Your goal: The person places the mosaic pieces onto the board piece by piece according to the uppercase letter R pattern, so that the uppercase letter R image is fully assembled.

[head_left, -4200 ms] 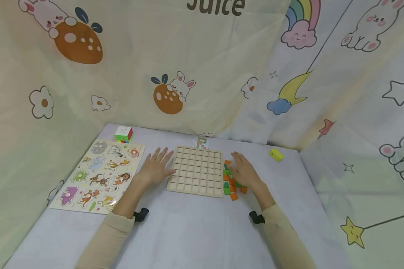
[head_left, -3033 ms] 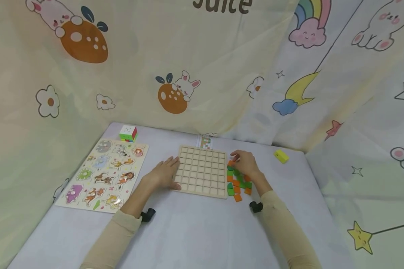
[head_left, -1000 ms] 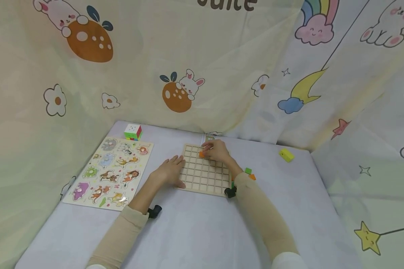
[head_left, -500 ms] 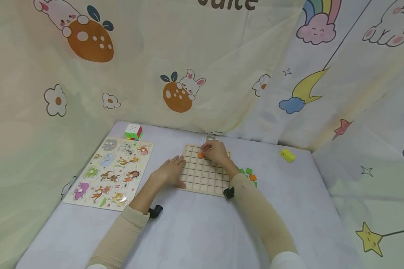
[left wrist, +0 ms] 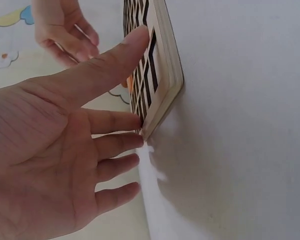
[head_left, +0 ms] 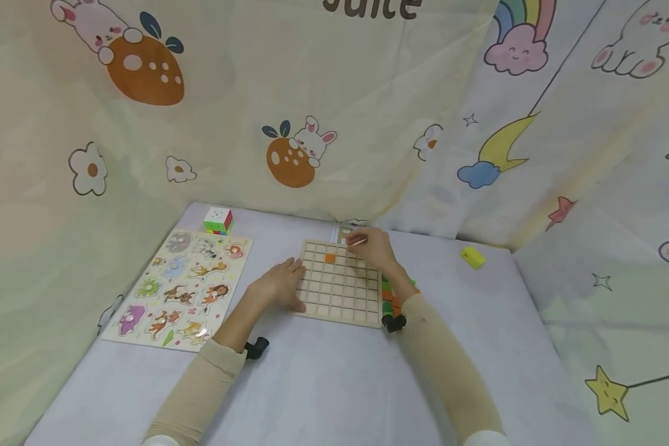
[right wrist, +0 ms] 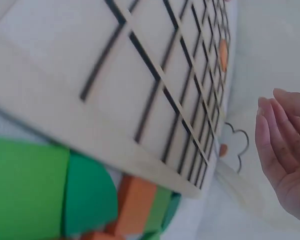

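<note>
The wooden grid board (head_left: 340, 292) lies flat before me; I judge it light and stiff, best held by its rim. One orange tile (head_left: 330, 258) sits in a cell toward its back, likely light, hard and smooth, so I'd pinch opposite edges. My left hand (head_left: 280, 285) touches the left edge, fingers straight and slightly apart, thumb over the rim. My right hand (head_left: 375, 249) hovers above the far right part, thumb and fingertips close together, nothing visible between them. Loose tiles (head_left: 387, 296) crowd beside the right edge; an animal puzzle (head_left: 196, 284) lies farther left
</note>
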`<state>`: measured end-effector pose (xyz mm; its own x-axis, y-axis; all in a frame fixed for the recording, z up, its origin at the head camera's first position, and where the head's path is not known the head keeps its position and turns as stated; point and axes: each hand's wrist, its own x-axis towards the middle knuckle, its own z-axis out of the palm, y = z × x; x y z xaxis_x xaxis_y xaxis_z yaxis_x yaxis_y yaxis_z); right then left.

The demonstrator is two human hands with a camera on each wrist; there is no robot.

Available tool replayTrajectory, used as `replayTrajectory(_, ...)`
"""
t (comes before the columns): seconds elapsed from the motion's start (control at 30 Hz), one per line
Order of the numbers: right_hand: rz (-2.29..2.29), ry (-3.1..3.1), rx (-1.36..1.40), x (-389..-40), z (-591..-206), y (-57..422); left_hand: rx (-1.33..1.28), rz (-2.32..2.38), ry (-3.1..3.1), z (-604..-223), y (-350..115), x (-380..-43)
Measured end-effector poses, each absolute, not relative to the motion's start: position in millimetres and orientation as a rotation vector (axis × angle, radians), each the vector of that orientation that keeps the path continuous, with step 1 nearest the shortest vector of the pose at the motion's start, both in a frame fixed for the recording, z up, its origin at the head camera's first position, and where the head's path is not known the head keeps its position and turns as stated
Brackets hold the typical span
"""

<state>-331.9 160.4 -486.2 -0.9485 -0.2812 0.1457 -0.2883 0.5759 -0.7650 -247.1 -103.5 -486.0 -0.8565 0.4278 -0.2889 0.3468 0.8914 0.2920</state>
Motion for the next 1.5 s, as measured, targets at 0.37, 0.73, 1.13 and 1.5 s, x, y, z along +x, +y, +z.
replayTrajectory(0.37, 1.283, -2.754, 0.452, -316, -472, 201, 0.584, 0.336, 2.732, -487, -101, -247)
replayTrajectory(0.73, 1.205, -2.837, 0.404, -293, -473, 239, 0.588, 0.358, 2.693, -492, -100, -248)
replayTrajectory(1.13, 1.093, -3.005, 0.389, -275, -486, 267, 0.59, 0.333, 2.716, -490, -99, -248)
replayTrajectory(1.5, 0.965, -3.087, 0.385, -270, -502, 275, 0.57, 0.329, 2.723, -484, -96, -244)
